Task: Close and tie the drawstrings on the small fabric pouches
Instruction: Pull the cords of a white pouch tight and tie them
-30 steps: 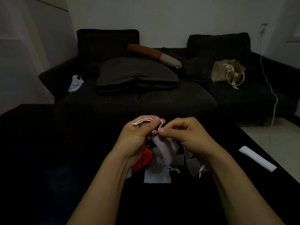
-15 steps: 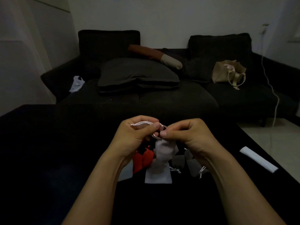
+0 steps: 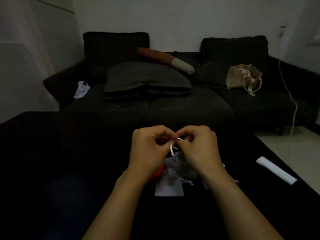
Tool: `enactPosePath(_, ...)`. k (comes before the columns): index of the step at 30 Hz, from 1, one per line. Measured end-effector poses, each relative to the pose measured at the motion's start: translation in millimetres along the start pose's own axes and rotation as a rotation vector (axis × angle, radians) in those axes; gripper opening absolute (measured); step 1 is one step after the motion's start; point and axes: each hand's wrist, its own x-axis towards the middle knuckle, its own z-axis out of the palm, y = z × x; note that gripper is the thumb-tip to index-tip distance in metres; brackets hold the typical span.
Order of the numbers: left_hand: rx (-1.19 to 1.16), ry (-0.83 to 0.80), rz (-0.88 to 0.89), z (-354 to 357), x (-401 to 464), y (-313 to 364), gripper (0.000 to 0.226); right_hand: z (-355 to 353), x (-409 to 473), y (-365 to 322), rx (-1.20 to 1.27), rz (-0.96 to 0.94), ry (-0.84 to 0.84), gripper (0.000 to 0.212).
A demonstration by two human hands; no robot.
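Two hands are counted above the black table (image 3: 52, 170): a left hand (image 3: 149, 149) and a right hand (image 3: 199, 148). Under and just beside them on the table, pale pouches are seen: one held pouch (image 3: 176, 161) and one flat pouch (image 3: 168, 187) are told apart clearly, and further pale ones are partly hidden, so their number cannot be told. One red pouch (image 3: 158, 173) is counted. One white folded strip (image 3: 276, 169) is seen at the table's right edge. Beyond the table, one sofa (image 3: 173, 104), one tote bag (image 3: 242, 77) and one white plastic bag (image 3: 81, 89) are counted.
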Motion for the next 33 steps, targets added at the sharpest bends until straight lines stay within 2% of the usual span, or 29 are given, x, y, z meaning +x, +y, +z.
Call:
enactPosePath(6, -0.301, -0.059, -0.201, -2, 2, 5, 0.019, -3, -2, -5, 0.107, 0.061, 0.076, 0.016)
enactPosePath(11, -0.383, -0.027, -0.214, 1, 2, 9, 0.015, -2, -4, -7, 0.142, 0.070, 0.096, 0.018)
enactPosePath(15, -0.418, -0.058, -0.229, 6, 1, 10, 0.016, -2, -4, -3, 0.078, 0.047, 0.097, 0.015)
enactPosePath(17, -0.323, -0.096, -0.193, 7, 3, 7, 0.018, -2, -3, -1, 0.034, 0.026, 0.123, 0.012)
enactPosePath(20, 0.065, -0.136, 0.060, 7, 5, -3, 0.017, -1, -3, 1, -0.005, 0.017, 0.125, 0.014)
enactPosePath(23, 0.261, -0.091, 0.219, 8, 4, -9, 0.012, -2, -1, 3, 0.157, 0.067, 0.001, 0.017)
enactPosePath(27, 0.335, -0.029, 0.272, 7, 4, -14, 0.011, -7, 2, 1, 0.519, 0.195, -0.172, 0.016)
enactPosePath(33, 0.182, 0.079, 0.192, 6, 3, -8, 0.013, -15, 4, 0, 0.595, 0.166, -0.242, 0.015)
